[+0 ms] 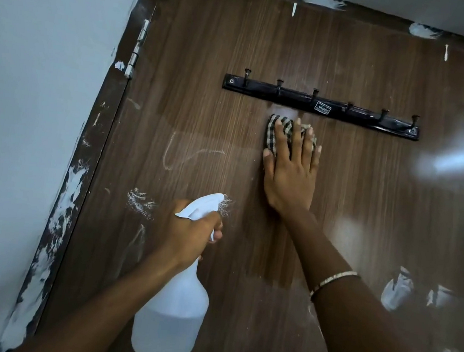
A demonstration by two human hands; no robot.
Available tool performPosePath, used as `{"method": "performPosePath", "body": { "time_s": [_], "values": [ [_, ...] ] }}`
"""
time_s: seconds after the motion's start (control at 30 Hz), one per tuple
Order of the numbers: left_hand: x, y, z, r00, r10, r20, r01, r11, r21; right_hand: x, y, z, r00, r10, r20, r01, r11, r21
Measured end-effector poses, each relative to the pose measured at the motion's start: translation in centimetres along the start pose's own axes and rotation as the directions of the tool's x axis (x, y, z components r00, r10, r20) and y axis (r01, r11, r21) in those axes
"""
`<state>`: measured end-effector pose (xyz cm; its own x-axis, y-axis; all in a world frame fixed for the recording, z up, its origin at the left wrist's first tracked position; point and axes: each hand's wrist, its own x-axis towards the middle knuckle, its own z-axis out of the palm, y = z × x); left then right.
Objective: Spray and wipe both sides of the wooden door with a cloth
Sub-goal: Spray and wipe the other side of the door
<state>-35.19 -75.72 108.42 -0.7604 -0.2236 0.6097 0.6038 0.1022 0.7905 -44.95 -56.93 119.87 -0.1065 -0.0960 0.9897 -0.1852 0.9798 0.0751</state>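
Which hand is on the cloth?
The right hand: its straight fingers press the checked cloth against the door, just under the hook rail. The left hand grips the spray bottle instead.

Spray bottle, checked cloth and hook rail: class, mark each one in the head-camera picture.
Spray bottle (169, 327), head view, on its translucent body.
Checked cloth (272, 131), head view, on its exposed left edge.
Hook rail (296, 98), head view, on the black bar between hooks.

Only one cam here, wide-angle, riding on the head. It's sitting close to the wooden door (202, 115), facing it head-on and leaning sideways, so the door's top edge is slanting.
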Motion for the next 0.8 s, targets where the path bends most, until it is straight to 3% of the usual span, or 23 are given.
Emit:
{"method": "performPosePath", "body": {
  "time_s": [0.1,0.33,0.5,0.67,0.8],
  "values": [
    [0.3,-0.1,0.2,1.000,-0.021,-0.002,0.021,0.999,-0.030,-4.5,-1.3,0.4,0.999,-0.035,-0.026,0.035,0.999,-0.017],
    [-0.4,-0.5,-0.3,0.999,-0.005,-0.034,0.004,0.998,-0.056,-17.9,-3.3,1.7,0.980,-0.188,0.058,0.190,0.981,-0.028],
    [0.3,-1.5,-0.5,0.998,-0.031,-0.059,0.030,0.999,-0.016,-10.6,-2.5,1.4,0.964,-0.264,0.017,0.265,0.962,-0.061],
    [0.8,-2.0,-0.7,0.994,-0.006,-0.112,0.010,0.999,0.035,1.2,-2.7,1.0,0.979,-0.205,0.003,0.205,0.978,-0.036],
    [0.4,-1.9,-0.7,0.991,-0.014,-0.131,0.015,1.000,0.009,-0.2,-3.6,1.6,0.985,-0.173,-0.017,0.172,0.985,-0.016]
  ]
}}
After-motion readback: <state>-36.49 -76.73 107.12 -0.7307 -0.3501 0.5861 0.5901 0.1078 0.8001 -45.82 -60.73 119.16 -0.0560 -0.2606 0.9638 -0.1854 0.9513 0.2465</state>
